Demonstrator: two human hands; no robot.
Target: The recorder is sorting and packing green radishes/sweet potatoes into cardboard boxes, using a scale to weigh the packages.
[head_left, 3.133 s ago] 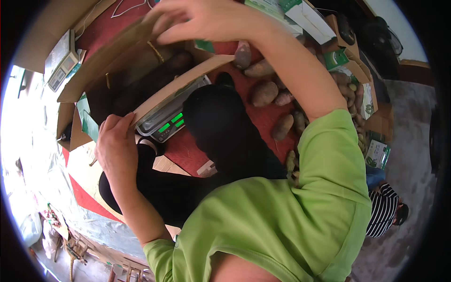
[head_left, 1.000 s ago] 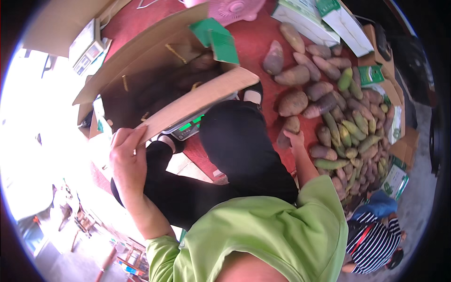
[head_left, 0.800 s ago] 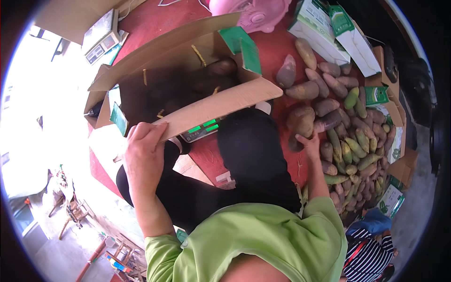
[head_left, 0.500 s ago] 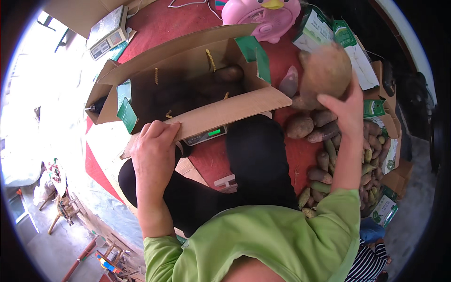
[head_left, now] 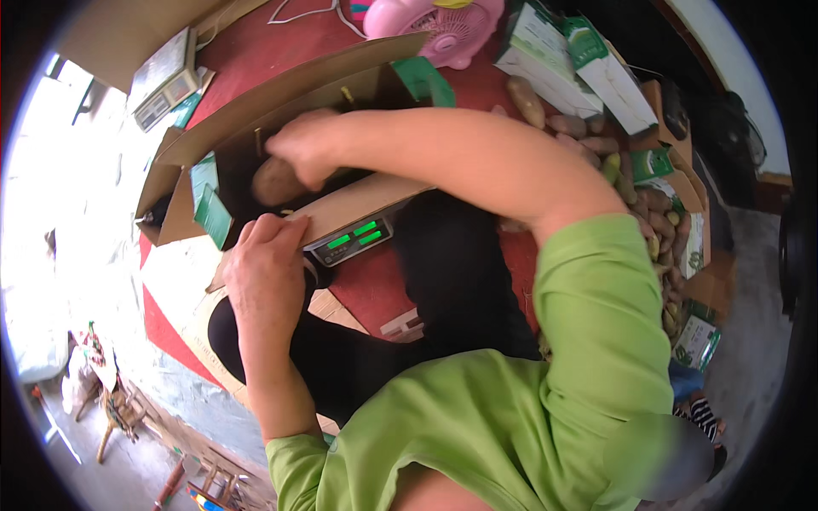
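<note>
My right hand (head_left: pixel 298 149) reaches into an open cardboard box (head_left: pixel 290 95) with green corner flaps. Its fingers curl over a large brown tuber (head_left: pixel 277 181) at the left end of the box. The box's shaded inside hides whatever else lies there. My left hand (head_left: pixel 268 255) grips the near cardboard flap (head_left: pixel 366 203), thumb on top and fingers folded over the edge. Below this flap a digital scale (head_left: pixel 351 242) shows its lit green display; its platform is hidden by the box.
At the right lies a heap of brown and greenish tubers (head_left: pixel 660 213), beside white-and-green cartons (head_left: pixel 609 77). A pink fan (head_left: pixel 447 34) stands at the back, a second scale (head_left: pixel 166 81) at the far left. My right arm covers part of the red floor covering (head_left: pixel 362 294).
My right hand has swung left from above the heap into the box, bringing the large tuber. The left hand keeps its grip on the flap. More of the scale's display shows.
</note>
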